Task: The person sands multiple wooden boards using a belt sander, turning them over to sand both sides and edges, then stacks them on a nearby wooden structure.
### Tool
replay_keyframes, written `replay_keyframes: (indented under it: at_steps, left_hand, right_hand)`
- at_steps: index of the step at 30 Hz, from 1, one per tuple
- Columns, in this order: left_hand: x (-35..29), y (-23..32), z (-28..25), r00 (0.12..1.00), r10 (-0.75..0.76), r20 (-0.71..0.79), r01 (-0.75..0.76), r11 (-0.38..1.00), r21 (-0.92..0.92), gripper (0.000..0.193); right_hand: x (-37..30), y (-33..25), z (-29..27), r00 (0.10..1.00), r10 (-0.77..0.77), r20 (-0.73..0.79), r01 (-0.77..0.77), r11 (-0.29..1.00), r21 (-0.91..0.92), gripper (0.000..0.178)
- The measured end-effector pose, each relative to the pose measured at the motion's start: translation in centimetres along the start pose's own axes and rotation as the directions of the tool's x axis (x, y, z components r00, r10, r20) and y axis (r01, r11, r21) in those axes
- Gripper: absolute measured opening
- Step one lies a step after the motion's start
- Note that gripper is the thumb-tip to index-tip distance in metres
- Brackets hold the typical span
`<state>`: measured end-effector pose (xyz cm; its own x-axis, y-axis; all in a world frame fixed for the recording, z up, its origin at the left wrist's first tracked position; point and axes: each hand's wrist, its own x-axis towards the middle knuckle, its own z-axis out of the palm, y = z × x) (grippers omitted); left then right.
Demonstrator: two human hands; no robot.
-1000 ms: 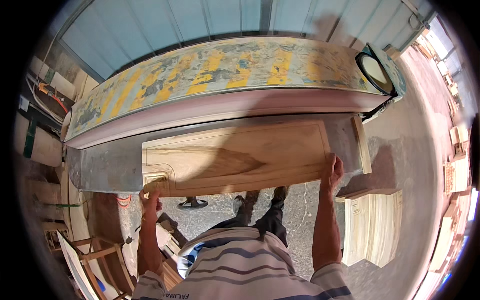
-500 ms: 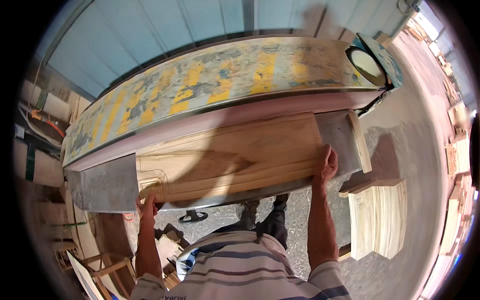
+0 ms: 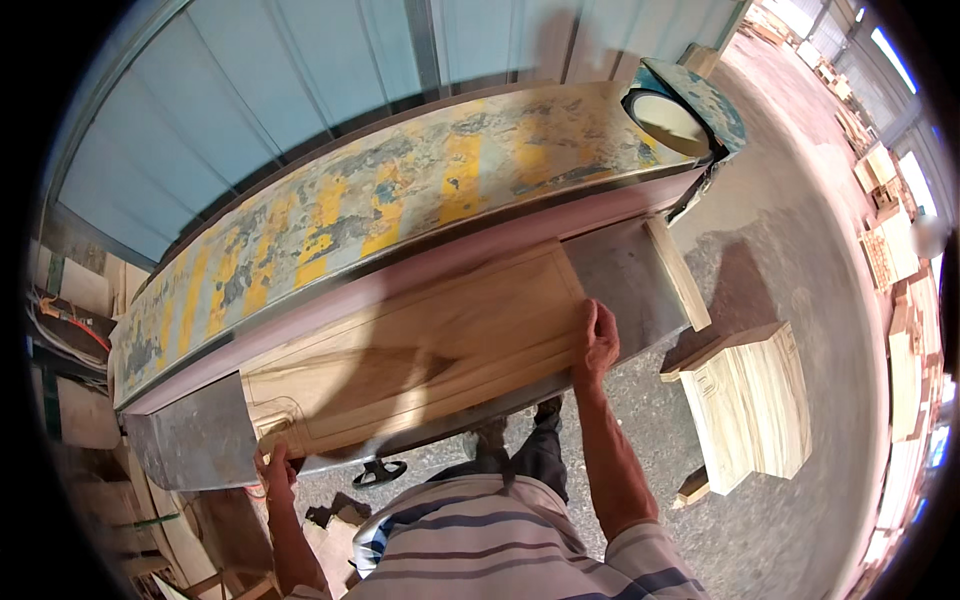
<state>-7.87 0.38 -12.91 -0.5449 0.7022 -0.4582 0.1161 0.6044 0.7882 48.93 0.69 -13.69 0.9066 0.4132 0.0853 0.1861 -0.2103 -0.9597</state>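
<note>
A long pale wooden panel [image 3: 480,330] with grooved lines near its borders lies flat on a grey metal work table [image 3: 185,440]. Its far edge runs along a pink upright band [image 3: 430,268], which looks like a sanding belt; whether they touch, I cannot tell. At the panel's near left corner, my left hand [image 3: 276,470] grips the edge beside a carved corner pattern. My right hand [image 3: 598,340] is closed around the right end near its front corner. The fingers under the panel are hidden. My shadow falls across the wood.
Behind the belt stretches a worn machine cover [image 3: 380,205] with yellow stripes and a round opening [image 3: 668,125] at its right. A wooden strip [image 3: 678,272] stands at the table's right end. Stacked panels [image 3: 750,410] sit to the right. A black handwheel [image 3: 380,472] is below the table.
The view has swung to the right, so the machine and table appear farther left and more tilted. Both hands keep their hold on the panel, which lies slightly farther from the right-hand strip.
</note>
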Motion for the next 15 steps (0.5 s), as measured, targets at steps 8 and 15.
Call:
replay_keyframes:
  at_steps: [8,15]
  left_hand:
    - [5.6,-1.8,-5.1,0.994,-0.108,-0.016,0.108,0.994,-0.02,0.06]
    - [5.4,-2.2,-5.8,0.991,-0.13,0.015,0.131,0.988,-0.085,0.026]
  right_hand:
    - [-4.8,-2.4,1.1,0.994,-0.057,0.097,0.061,0.997,-0.04,0.027]
    - [-5.0,-0.8,2.9,0.996,-0.049,0.072,0.028,0.964,0.264,0.023]
